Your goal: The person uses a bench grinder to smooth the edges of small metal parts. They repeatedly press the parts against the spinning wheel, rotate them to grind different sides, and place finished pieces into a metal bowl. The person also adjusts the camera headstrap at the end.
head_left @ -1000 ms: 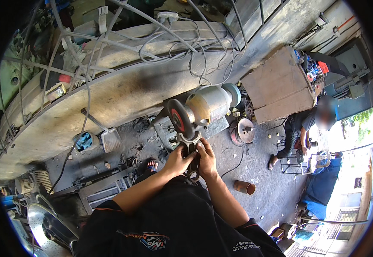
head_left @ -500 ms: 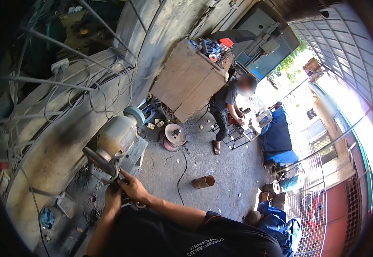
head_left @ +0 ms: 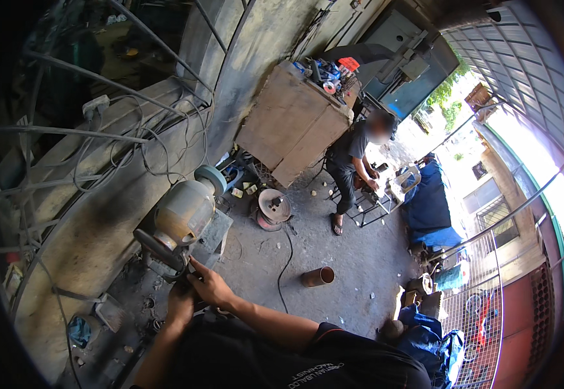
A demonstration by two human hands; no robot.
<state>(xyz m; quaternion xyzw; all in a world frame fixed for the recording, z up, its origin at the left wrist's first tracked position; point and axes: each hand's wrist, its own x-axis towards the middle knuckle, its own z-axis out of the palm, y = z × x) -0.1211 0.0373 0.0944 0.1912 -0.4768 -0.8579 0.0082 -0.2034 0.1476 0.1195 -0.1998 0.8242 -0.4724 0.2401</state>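
A bench grinder (head_left: 183,209) with a worn, yellowish-grey motor body stands on a metal base to my front left. Its near wheel (head_left: 159,250) is dark, and the far wheel (head_left: 211,179) is blue-green. Close to the lower edge of the near wheel, my right hand (head_left: 211,287) is closed with its fingers toward the wheel. Right beside it, my left hand (head_left: 179,305) is closed too. Between them is a small dark piece whose kind I cannot make out, largely hidden by the fingers.
A brown pipe piece (head_left: 317,277) lies on the concrete floor, near a black cable (head_left: 287,262). Beyond are a round metal reel (head_left: 274,206) and a wooden cabinet (head_left: 295,129) with clutter on top. Another person (head_left: 353,162) works at a small metal-framed stand. Cables hang along the left wall.
The whole view has shifted slightly, so the surroundings sit a little farther right and lower. Both my hands stay together at the grinder's near wheel.
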